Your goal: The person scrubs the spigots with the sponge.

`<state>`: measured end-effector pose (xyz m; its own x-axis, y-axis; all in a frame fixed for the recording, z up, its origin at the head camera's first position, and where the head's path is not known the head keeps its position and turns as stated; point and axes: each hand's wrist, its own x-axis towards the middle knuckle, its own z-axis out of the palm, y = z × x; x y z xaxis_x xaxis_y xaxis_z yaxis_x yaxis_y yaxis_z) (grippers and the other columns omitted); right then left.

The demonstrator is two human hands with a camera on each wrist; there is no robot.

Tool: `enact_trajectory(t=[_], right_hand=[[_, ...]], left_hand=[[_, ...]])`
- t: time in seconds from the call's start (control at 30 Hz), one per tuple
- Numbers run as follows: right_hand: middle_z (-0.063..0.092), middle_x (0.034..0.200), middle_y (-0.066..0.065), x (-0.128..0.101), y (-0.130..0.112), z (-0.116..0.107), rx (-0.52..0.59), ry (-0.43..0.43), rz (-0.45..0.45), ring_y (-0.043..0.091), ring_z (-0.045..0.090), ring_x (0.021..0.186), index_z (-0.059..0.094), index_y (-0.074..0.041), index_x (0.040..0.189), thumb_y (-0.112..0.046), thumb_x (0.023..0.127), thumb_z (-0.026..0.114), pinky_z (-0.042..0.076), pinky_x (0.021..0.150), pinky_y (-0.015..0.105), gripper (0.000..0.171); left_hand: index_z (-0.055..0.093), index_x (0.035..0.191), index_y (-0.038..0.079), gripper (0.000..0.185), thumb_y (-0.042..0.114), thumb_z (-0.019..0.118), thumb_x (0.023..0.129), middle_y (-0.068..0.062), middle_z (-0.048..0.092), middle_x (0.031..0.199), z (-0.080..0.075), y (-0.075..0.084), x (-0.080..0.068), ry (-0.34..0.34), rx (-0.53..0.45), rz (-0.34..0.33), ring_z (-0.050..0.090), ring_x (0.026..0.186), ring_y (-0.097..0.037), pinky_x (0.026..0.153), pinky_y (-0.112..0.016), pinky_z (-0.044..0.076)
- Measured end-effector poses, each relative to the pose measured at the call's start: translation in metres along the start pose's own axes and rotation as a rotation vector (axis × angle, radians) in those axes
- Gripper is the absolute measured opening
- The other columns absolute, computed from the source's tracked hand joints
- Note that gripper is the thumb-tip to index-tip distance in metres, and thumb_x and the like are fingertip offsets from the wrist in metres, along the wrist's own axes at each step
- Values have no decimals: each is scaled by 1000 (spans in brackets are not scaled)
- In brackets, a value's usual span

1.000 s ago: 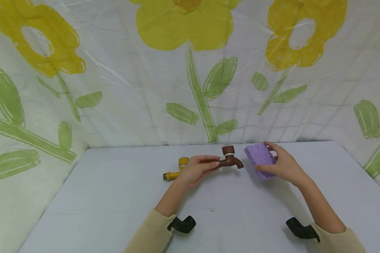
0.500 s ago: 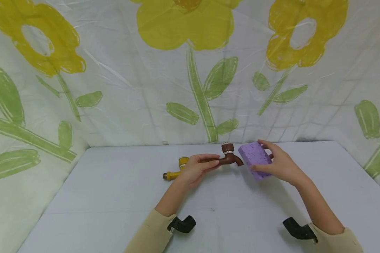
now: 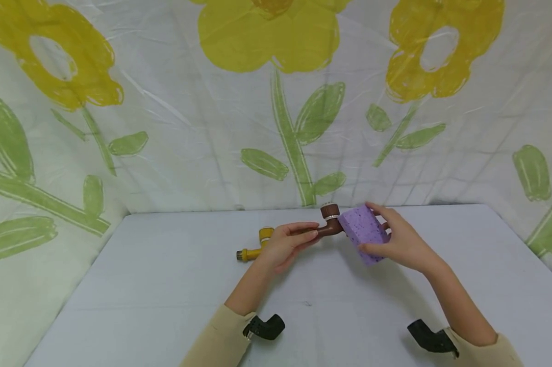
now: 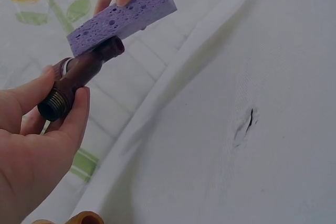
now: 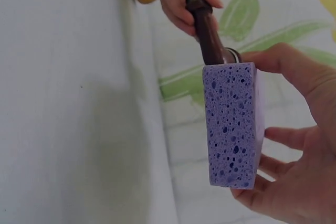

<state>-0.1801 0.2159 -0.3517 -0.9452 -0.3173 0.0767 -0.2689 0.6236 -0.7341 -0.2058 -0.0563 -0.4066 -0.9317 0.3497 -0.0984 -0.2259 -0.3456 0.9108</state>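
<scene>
near edge: beige sleeves (image 3: pixel 221 341), a black wrist mount (image 3: pixel 264 326) on each arm. surface (image 3: pixel 166 285) pale, with a small dark mark (image 4: pixel 247 121) in the cloth.

mid: left hand (image 3: pixel 282 244) has fingers and thumb curled round the threaded end of the brown tap (image 3: pixel 328 224), held above the surface. right hand (image 3: pixel 402 239) pinches the purple sponge (image 3: pixel 362 230) by its edges, thumb on one side, fingers on the other. sponge face touches the tap spout.

behind left hand: yellow tap (image 3: pixel 255 247) lies on the surface, untouched.

far: flower-print sheet (image 3: pixel 276 102).

risk, my judgement: left grip sits only on the tap's end, so sponge pressure at the spout could twist it round or lever it loose. the sponge is soft and may buckle in the pinch.

vs 1.0 s ago: sponge stood apart from the spout, now against it; right hand shifted left. left hand and yellow tap unchanged.
</scene>
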Motion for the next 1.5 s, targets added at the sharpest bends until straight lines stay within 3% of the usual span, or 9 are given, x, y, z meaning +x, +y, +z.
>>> enact_trajectory(t=[0.13, 0.3, 0.5, 0.8, 0.97, 1.2, 1.5], right_hand=[[46, 143, 30, 0, 0, 4, 5, 28, -6, 38, 54, 113, 29, 4, 163, -21, 87, 88, 55, 80, 32, 99], [48, 139, 29, 0, -3, 10, 11, 71, 23, 38, 54, 114, 29, 1, 164, -27, 89, 87, 55, 83, 37, 98], [51, 133, 30, -3, -6, 14, -68, 144, 22, 38, 56, 108, 38, 0, 160, -27, 89, 86, 54, 75, 35, 90], [47, 132, 32, -6, -12, 24, -128, 226, -84, 42, 54, 107, 47, -4, 157, -16, 86, 86, 58, 76, 48, 82], [48, 134, 30, -7, -16, 32, -154, 254, -126, 41, 56, 106, 51, -7, 155, -19, 87, 87, 56, 74, 44, 77], [53, 131, 29, -6, -13, 28, -173, 339, -130, 40, 56, 106, 55, -5, 152, -17, 84, 89, 51, 75, 45, 76], [52, 130, 27, -7, -15, 31, -135, 292, -159, 41, 58, 106, 58, -8, 150, -19, 82, 93, 57, 74, 46, 77]], left_hand=[[51, 140, -23, 39, -14, 55, 102, -31, 58, 141, 1, 0, -1, 15, -27, -6, 71, 106, -16, 100, -29, 59], [51, 140, -23, 39, -14, 55, 103, -27, 61, 138, 2, 1, -2, 27, -51, -2, 71, 108, -17, 100, -29, 59], [50, 141, -23, 39, -15, 54, 102, -21, 65, 132, 3, 2, -5, 22, -66, 7, 72, 105, -14, 98, -27, 60], [50, 141, -22, 40, -16, 54, 102, -12, 70, 121, 5, 4, -5, 11, -64, 0, 72, 104, -13, 98, -27, 59], [51, 140, -22, 39, -15, 55, 102, -11, 72, 118, 6, 4, -6, 8, -58, 12, 72, 103, -12, 98, -26, 60], [52, 140, -22, 38, -14, 54, 103, -18, 68, 128, 6, 6, -5, 1, -42, 15, 72, 105, -15, 100, -30, 59], [53, 139, -22, 37, -14, 55, 103, -15, 71, 123, 5, 5, -5, 5, -43, 12, 72, 104, -14, 100, -30, 59]])
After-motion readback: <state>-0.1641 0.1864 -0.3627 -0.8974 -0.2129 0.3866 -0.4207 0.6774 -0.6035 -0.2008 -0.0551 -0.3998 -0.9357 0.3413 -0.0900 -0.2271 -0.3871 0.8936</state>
